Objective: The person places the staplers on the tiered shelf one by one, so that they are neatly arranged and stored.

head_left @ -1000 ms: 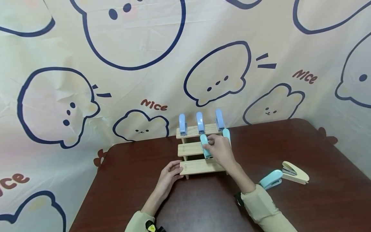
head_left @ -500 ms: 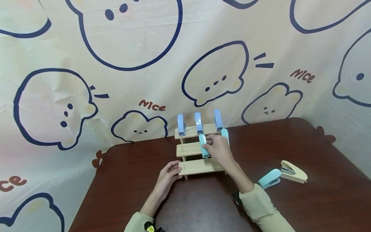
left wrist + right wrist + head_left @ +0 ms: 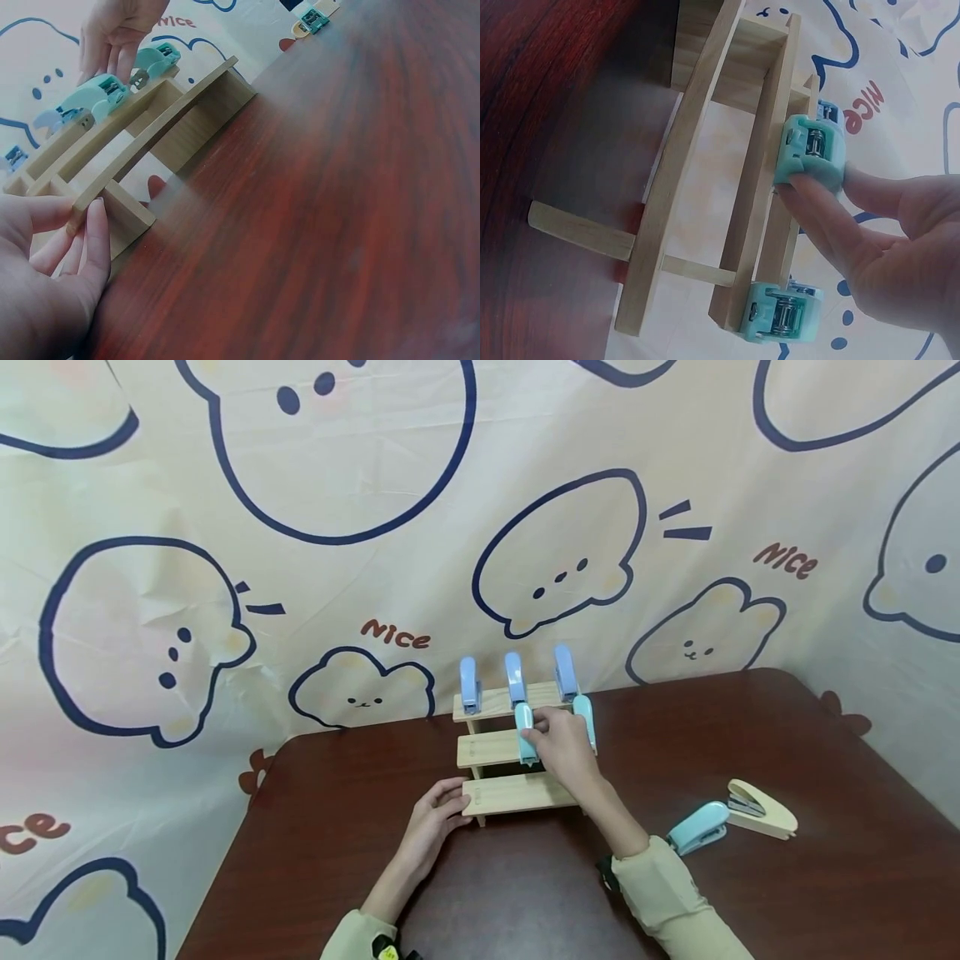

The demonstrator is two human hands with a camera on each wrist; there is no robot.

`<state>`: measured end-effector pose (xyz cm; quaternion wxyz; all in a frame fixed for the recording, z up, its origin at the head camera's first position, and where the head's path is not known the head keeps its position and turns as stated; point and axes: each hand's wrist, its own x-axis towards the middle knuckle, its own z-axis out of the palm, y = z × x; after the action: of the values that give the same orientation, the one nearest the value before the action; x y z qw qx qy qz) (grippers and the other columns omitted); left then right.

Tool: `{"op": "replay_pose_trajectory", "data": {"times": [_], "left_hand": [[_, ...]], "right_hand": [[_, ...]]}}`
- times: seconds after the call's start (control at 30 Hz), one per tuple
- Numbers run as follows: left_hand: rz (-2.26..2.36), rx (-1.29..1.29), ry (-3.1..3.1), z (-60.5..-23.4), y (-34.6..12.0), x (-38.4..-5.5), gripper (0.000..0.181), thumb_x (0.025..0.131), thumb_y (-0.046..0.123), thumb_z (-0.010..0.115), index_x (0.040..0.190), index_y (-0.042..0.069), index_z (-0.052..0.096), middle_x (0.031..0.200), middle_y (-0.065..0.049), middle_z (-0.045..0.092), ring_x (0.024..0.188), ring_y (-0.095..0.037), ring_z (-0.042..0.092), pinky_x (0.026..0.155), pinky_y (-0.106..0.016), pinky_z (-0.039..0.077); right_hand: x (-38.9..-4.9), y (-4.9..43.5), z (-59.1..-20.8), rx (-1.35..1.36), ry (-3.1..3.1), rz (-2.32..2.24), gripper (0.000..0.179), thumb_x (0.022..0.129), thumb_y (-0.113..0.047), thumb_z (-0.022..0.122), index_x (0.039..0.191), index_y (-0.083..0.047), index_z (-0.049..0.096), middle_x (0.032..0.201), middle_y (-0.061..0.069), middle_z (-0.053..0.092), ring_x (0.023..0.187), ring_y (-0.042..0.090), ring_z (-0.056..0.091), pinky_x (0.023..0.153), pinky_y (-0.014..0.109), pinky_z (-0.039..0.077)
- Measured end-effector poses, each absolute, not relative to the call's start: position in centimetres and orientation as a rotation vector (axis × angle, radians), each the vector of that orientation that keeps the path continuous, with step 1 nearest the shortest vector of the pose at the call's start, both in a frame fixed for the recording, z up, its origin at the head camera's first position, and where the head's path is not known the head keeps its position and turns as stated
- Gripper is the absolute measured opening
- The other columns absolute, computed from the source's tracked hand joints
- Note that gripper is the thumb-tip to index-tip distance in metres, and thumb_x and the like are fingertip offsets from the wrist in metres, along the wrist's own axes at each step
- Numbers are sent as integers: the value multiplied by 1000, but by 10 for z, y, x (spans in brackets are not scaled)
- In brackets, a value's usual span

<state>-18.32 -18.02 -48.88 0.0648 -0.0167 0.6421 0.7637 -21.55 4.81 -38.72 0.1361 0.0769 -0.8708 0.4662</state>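
Note:
A three-tier wooden rack (image 3: 517, 795) stands on the table. My left hand (image 3: 437, 814) pinches the left end of its lowest board between thumb and fingers, as the left wrist view shows. On the middle tier, my right hand (image 3: 566, 750) holds a mint-green stapler (image 3: 526, 735) between thumb and fingers; in the right wrist view this stapler (image 3: 810, 150) is at the board's edge. Another mint stapler (image 3: 584, 718) stands at the right end of that tier, partly behind my hand. Three blue staplers, one at the left (image 3: 470, 685), line the top tier.
On the table to the right, a mint stapler (image 3: 699, 827) lies against a cream stapler (image 3: 761, 810), near my right sleeve (image 3: 663, 881). A printed cloth (image 3: 360, 577) hangs behind the dark brown table (image 3: 840, 760).
The mint stapler in my right hand has turned from a slant to nearly straight, its near end shifting slightly left and back. My left hand keeps its place on the rack.

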Motion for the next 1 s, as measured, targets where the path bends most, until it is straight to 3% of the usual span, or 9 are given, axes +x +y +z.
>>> {"op": "replay_pose_trajectory", "data": {"times": [0.67, 0.87, 1.0], "left_hand": [[2305, -61, 1922, -490, -179, -181, 42, 97, 0, 65, 137, -9, 54, 112, -9, 64, 92, -15, 64, 77, -27, 56], [2296, -67, 1936, -490, -180, -181, 42, 97, 1, 65, 137, -9, 54, 113, -10, 63, 92, -16, 64, 77, -27, 56], [2302, -63, 1930, -488, -181, -183, 42, 97, 1, 65, 137, -9, 54, 113, -10, 63, 92, -16, 64, 77, -27, 56]], "right_hand": [[-208, 57, -386, 330, -2563, 1311, 30, 97, -8, 74, 122, 8, 70, 104, 19, 76, 97, 30, 74, 79, 40, 62], [-202, 78, -379, 372, -2476, 1223, 32, 101, -14, 70, 123, 9, 69, 102, 19, 76, 94, 33, 75, 78, 44, 62], [-202, 96, -371, 372, -2433, 1202, 32, 101, -15, 69, 123, 9, 69, 97, 18, 76, 84, 29, 74, 71, 41, 60]]}}
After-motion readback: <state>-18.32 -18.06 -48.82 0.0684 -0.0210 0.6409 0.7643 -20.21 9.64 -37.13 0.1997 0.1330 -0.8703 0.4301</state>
